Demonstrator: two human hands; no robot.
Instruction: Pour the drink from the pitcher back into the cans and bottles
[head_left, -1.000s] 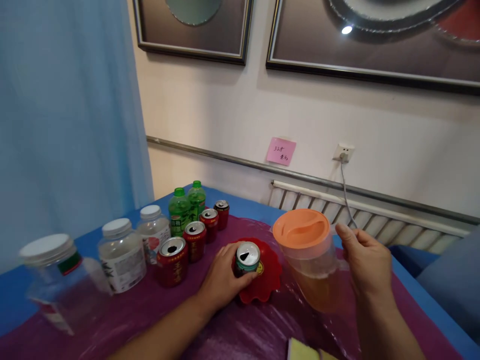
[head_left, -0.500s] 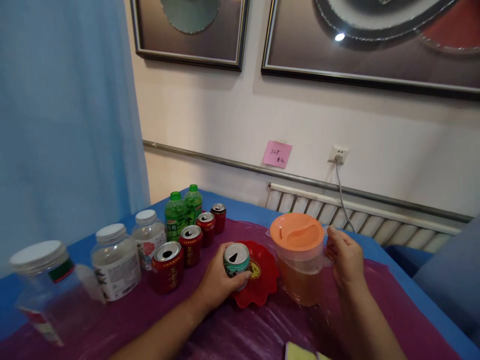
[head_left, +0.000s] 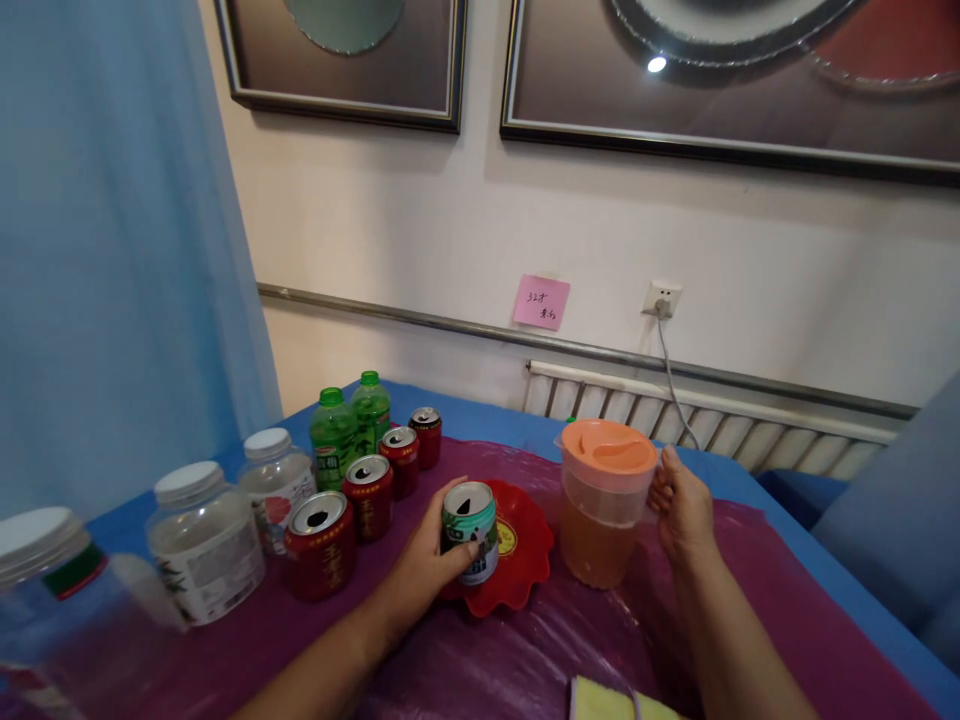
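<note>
My left hand (head_left: pixel 436 548) is wrapped round an opened green and white drink can (head_left: pixel 480 535), held nearly upright over the left part of a red scalloped plate (head_left: pixel 525 560). The plate has a yellow mark in its middle. To the right is a clear plastic pitcher (head_left: pixel 600 515) with an orange lid (head_left: pixel 609 447) and amber liquid inside. My right hand (head_left: pixel 684 505) has its fingers curled round the pitcher's handle, which is mostly hidden. The pitcher looks upright, its base at the purple sheet.
Several opened red cans (head_left: pixel 321 545) stand in a row on the left. Behind them are two green bottles (head_left: pixel 334 438) and clear jars with white lids (head_left: pixel 206 540). A yellow sponge (head_left: pixel 619 700) lies at the front edge. A purple plastic sheet (head_left: pixel 480 670) covers the blue table.
The pitcher has gone from tilted to more upright, and moved slightly right relative to the plate. The can in my left hand has turned more upright. The view has shifted a little.
</note>
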